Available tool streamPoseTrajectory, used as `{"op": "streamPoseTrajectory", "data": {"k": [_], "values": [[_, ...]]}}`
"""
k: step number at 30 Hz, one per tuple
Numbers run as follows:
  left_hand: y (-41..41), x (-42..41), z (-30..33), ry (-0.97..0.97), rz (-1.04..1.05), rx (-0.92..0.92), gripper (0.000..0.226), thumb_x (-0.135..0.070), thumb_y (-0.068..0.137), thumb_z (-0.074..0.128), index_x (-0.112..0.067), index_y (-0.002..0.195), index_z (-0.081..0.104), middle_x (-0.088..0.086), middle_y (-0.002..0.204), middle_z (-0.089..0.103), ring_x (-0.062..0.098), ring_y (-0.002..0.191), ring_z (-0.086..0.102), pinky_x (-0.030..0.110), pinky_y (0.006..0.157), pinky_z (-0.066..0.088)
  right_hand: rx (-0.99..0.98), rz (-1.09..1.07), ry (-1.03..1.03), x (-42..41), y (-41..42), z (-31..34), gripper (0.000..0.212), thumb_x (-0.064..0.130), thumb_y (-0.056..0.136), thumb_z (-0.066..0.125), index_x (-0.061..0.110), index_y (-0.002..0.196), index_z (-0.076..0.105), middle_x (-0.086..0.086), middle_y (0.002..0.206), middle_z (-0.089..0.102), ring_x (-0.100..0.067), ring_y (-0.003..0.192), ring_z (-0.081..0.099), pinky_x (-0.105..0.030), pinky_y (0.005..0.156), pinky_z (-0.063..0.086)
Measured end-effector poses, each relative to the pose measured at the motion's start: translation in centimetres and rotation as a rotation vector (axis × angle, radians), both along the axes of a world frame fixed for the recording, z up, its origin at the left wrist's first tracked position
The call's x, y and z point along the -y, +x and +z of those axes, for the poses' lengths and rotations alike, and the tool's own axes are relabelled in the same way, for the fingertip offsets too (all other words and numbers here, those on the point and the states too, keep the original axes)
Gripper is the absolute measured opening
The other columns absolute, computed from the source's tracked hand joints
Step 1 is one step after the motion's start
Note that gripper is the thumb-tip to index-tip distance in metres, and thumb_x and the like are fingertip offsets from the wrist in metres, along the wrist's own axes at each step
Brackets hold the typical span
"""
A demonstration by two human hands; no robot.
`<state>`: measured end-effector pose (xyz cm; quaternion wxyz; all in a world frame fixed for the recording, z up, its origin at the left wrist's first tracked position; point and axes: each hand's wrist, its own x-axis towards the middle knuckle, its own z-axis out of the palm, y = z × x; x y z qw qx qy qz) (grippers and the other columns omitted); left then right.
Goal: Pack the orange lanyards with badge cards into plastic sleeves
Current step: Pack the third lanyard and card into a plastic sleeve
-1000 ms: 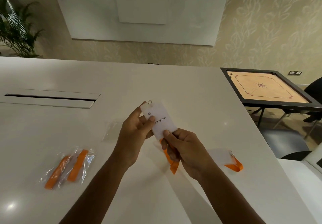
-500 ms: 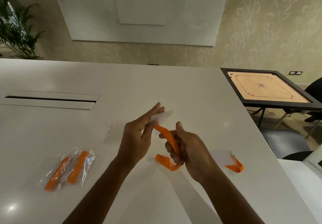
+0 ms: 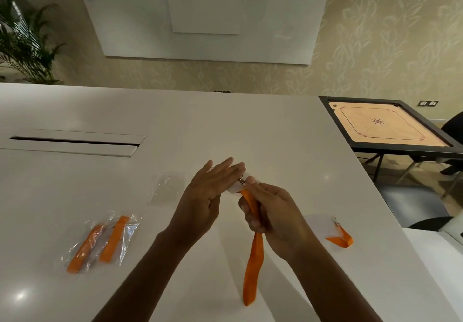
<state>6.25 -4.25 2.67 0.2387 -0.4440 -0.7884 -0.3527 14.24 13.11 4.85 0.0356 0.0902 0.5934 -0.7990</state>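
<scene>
Right hand (image 3: 273, 217) grip: fingers curled round lanyard (image 3: 251, 266) just below clip (image 3: 242, 182). Strap's long axis runs from grip down toward body, loose tail hung over counter (image 3: 275, 131). Card (image 3: 235, 188) pressed by straight fingers of left hand (image 3: 208, 196). Empty sleeve (image 3: 168, 187) lies just left of left hand, nearer that hand. Judged next: strap folded, sleeve fetched.

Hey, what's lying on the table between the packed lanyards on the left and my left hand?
In the head view, an empty clear plastic sleeve lies between the packed lanyards and your left hand.
</scene>
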Motion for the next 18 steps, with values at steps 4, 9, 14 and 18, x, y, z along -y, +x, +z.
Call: {"op": "streamPoseTrajectory", "data": {"k": [4,9,14,18], "values": [[0.3,-0.1,0.2,0.040,0.053,0.059,0.051,0.013,0.098,0.055,-0.003,0.147,0.054,0.011,0.160,0.046,0.031,0.157,0.028,0.066,0.123,0.027,-0.017,-0.002,0.010,0.2,0.0,-0.1,0.040,0.039,0.107,0.056,0.006,0.106,0.077,-0.013,0.076,0.066,-0.013,0.047,0.045,-0.023,0.048,0.040],[1.4,-0.4,0.8,0.333,0.319,0.391,0.055,-0.021,0.108,0.045,-0.024,0.162,0.032,-0.011,0.169,0.031,0.008,0.158,0.023,0.021,0.122,0.030,-0.039,-0.003,0.079,0.3,0.0,-0.2,0.040,0.038,0.107,0.055,0.003,0.109,0.074,-0.009,0.074,0.068,-0.012,0.047,0.044,-0.022,0.047,0.040],[1.3,-0.3,1.3,0.630,0.178,0.997,0.072,-0.043,0.093,0.060,-0.036,0.160,0.033,-0.002,0.148,0.061,0.016,0.128,0.065,0.039,0.105,0.056,-0.035,-0.007,0.153,0.5,0.0,-0.1,0.041,0.035,0.108,0.055,-0.001,0.106,0.075,-0.007,0.073,0.070,-0.013,0.048,0.043,-0.024,0.048,0.039],[0.9,0.0,1.5,0.615,0.174,0.997,0.070,-0.022,0.099,0.067,-0.029,0.160,0.034,-0.004,0.126,0.073,0.019,0.111,0.076,0.031,0.085,0.063,-0.039,-0.002,0.161,0.8,0.1,0.0,0.039,0.035,0.107,0.056,0.004,0.104,0.078,-0.007,0.071,0.070,-0.012,0.046,0.044,-0.024,0.047,0.038]]}}
